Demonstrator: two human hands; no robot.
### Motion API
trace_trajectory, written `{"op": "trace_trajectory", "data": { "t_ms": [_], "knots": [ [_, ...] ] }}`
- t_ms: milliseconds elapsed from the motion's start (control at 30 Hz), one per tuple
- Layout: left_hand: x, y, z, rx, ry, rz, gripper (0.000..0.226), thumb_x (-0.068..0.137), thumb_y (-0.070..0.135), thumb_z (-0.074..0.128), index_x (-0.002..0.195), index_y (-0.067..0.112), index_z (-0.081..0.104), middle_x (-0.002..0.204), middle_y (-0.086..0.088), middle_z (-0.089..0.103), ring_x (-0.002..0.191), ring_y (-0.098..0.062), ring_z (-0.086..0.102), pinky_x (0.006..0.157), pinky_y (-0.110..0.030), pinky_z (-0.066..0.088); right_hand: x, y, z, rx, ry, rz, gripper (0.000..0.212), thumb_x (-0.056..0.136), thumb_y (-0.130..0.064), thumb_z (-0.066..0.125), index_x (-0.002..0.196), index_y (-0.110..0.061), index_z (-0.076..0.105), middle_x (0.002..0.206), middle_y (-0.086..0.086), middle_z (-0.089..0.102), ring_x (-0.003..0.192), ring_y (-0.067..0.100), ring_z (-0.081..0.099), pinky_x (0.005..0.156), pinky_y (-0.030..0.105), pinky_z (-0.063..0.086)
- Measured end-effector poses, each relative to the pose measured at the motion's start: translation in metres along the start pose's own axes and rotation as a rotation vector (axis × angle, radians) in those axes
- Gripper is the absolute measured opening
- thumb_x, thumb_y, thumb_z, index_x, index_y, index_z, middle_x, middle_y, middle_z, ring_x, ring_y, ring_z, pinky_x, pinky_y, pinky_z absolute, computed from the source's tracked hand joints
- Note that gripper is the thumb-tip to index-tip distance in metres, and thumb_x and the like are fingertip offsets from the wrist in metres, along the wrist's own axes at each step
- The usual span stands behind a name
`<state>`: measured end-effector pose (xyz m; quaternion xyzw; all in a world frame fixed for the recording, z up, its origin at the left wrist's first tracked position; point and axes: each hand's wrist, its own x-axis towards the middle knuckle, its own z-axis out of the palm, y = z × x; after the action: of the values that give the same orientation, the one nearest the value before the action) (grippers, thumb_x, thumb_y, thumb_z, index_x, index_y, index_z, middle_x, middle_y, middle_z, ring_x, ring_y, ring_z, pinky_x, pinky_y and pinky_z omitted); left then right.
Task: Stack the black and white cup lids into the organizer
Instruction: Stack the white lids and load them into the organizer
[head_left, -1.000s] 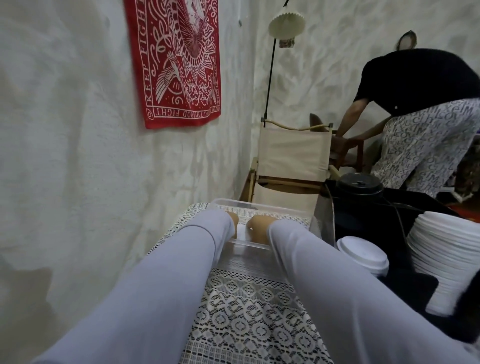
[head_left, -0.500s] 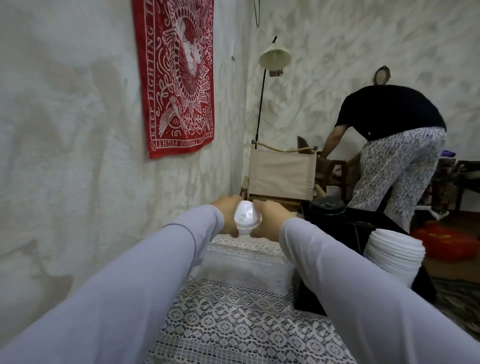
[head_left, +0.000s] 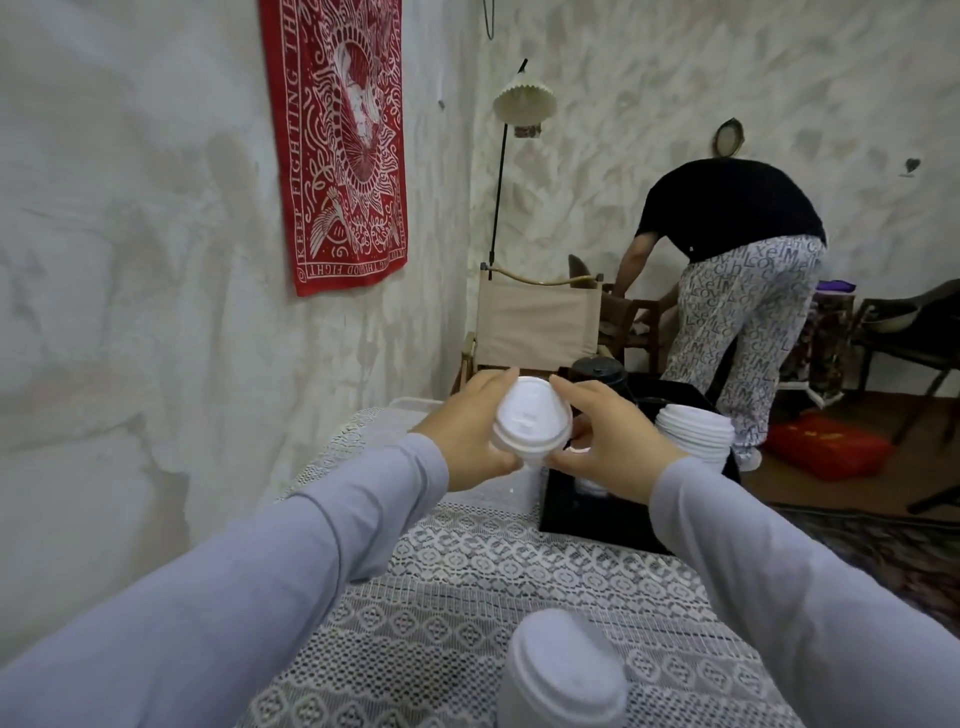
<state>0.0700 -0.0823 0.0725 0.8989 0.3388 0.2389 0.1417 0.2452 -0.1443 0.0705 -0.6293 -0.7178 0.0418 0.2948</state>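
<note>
Both hands hold a short stack of white cup lids (head_left: 531, 422) in the air, tilted so its top faces me. My left hand (head_left: 467, 439) grips its left side and my right hand (head_left: 608, 444) grips its right side. Just right of it stands the black organizer (head_left: 597, 512), with a tall stack of white lids (head_left: 693, 431) in it and black lids (head_left: 597, 371) at its far end. Another stack of white lids (head_left: 563, 675) stands close to me on the lace tablecloth (head_left: 467, 571). A clear plastic bin (head_left: 415, 404) is mostly hidden behind my left hand.
The table runs along a white wall (head_left: 130, 312) on the left. Beyond the table stand a beige folding chair (head_left: 535, 322) and a floor lamp (head_left: 522, 101). A person in a black top (head_left: 727, 208) bends over at the right rear, near a red box (head_left: 826, 449) on the floor.
My hands have lifted the white lids out of the clear bin and brought them up and toward me, beside the black organizer. The camera has tilted up and back.
</note>
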Motion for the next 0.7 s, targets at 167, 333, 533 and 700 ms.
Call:
{"op": "trace_trajectory", "data": {
  "t_ms": [167,333,533,700],
  "knots": [
    [-0.040,0.026,0.013,-0.269,0.068,0.024,0.081,0.072,0.017,0.075,0.141,0.025,0.033,0.138,0.005,0.040,0.123,-0.012,0.041,0.099,-0.025,0.040,-0.058,-0.009,-0.010,0.185,0.070,-0.027,0.076,0.076,-0.016,0.077,0.138,-0.034,0.037,0.124,-0.008,0.047,0.093,0.013,0.057,0.080,0.025,0.052],
    [-0.079,0.045,0.031,-0.513,0.137,0.030,0.062,0.070,0.008,0.078,0.100,0.050,0.042,0.101,0.032,0.050,0.089,0.015,0.049,0.072,-0.015,0.048,-0.103,-0.012,0.002,0.417,0.122,0.036,0.079,0.072,-0.010,0.079,0.134,-0.033,0.037,0.125,-0.009,0.051,0.087,0.007,0.060,0.079,0.023,0.054],
    [-0.107,0.046,0.065,-0.742,0.203,-0.073,0.088,0.050,0.048,0.079,0.131,0.032,0.047,0.125,0.015,0.056,0.112,-0.006,0.054,0.084,-0.031,0.053,-0.138,-0.019,0.025,0.657,0.238,0.062,0.072,0.069,-0.021,0.079,0.127,-0.040,0.042,0.125,-0.011,0.057,0.108,0.000,0.058,0.085,0.022,0.052],
    [-0.125,0.045,0.083,-0.876,0.260,-0.105,0.073,0.050,0.045,0.080,0.114,0.054,0.046,0.118,0.028,0.059,0.115,0.001,0.053,0.092,-0.031,0.051,-0.154,-0.018,0.046,0.751,0.278,0.107,0.072,0.066,-0.036,0.080,0.131,-0.033,0.049,0.127,-0.014,0.058,0.118,-0.001,0.052,0.091,0.023,0.050]
  ]
}}
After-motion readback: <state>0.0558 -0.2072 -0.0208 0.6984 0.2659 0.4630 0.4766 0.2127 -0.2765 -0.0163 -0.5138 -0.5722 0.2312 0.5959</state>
